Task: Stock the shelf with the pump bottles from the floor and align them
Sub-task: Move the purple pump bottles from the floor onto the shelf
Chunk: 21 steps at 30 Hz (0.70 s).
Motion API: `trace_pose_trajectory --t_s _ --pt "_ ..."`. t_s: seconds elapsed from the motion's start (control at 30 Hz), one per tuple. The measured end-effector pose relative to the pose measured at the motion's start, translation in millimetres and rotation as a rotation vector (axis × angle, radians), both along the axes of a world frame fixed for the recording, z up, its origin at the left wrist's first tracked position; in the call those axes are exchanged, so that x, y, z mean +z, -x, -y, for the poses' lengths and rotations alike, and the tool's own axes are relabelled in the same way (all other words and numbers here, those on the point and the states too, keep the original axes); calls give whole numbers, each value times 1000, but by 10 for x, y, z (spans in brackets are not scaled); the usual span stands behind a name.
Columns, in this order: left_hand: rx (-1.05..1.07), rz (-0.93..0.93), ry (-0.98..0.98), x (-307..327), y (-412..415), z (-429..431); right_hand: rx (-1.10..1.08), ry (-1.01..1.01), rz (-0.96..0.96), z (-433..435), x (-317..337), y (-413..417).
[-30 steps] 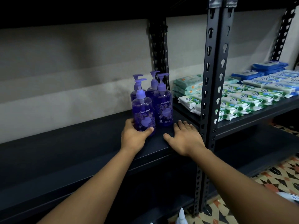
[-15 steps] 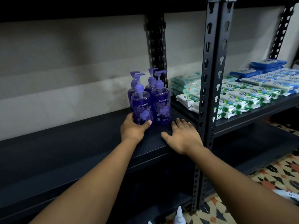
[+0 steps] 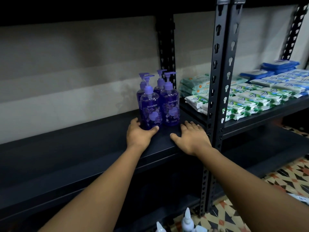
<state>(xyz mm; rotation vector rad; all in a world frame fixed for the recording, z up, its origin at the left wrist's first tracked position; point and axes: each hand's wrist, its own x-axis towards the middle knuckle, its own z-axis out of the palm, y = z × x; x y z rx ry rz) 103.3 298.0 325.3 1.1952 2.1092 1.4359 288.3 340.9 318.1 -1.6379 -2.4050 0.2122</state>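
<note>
Hardly anything has shifted: your left hand (image 3: 139, 136) still cups the base of the front-left pump bottle (image 3: 150, 111), fingers and thumb curled round it. Your right hand (image 3: 192, 139) stays flat and spread on the shelf (image 3: 83, 148). The bottle stands in a two-by-two cluster, so aligning looks nearly done. The upright post (image 3: 217, 97) hems the cluster in, wipe packs (image 3: 242, 101) lie beyond, and pale bottles (image 3: 187, 220) wait below.

Dark shelf (image 3: 83, 144) carries four purple pump bottles (image 3: 169, 109) (two rows of two), upright
</note>
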Motion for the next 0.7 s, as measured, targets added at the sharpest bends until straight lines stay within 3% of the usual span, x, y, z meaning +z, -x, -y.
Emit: trace_pose_trajectory --t_s 0.2,0.47,0.7 --pt "-92 -87 10 7 -49 655 48 13 -103 436 -12 -72" --pt "-213 31 -15 7 -74 1831 197 98 -443 1439 -58 -122" --pt "-143 77 23 -277 160 2874 322 293 -567 2178 -401 50"
